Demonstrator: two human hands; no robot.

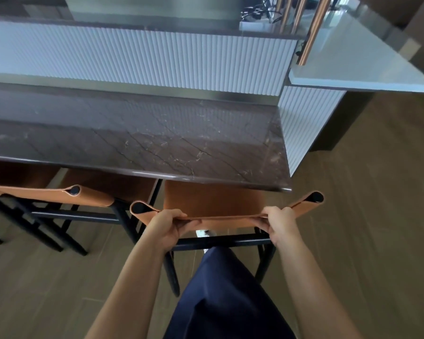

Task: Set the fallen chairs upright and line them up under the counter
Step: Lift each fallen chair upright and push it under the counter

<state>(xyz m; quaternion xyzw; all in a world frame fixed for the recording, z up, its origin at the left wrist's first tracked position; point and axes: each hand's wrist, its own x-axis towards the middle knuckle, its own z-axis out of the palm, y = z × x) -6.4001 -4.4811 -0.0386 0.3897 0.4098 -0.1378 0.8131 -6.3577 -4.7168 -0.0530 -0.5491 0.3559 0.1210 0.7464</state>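
**Step in hand.** Lining up, as I judge it. The chair (213,201) I am working stands upright at the right end of the counter (157,138), so setting it up looks done.

**Chair, position.** The front of the seat is under the counter lip. The rear of the seat and the back strap (228,218) stand clear of it on my side. The rear legs are on the floor (353,216).

**Second chair (88,194).** Just left of mine, upright, with its seat under the counter. Its strap lies a little nearer the counter than mine.

**Left hand (167,228).** It grips the strap near its left post, fingers (190,222) curled over the top edge and clamped on the leather.

**Right hand (279,223).** It grips the strap near its right post, fingers folded round it in the same way.

**Strap against fingers.** It runs straight from one hand to the other, bare in the middle. Both post ends show outside my hands.

**Next move, my estimate.** An even push forward from both hands, to bring the strap level with its neighbour. The chair appears slightly skewed, so the push may need a small twist. The gap to the second chair is narrow, and the frames could knock.
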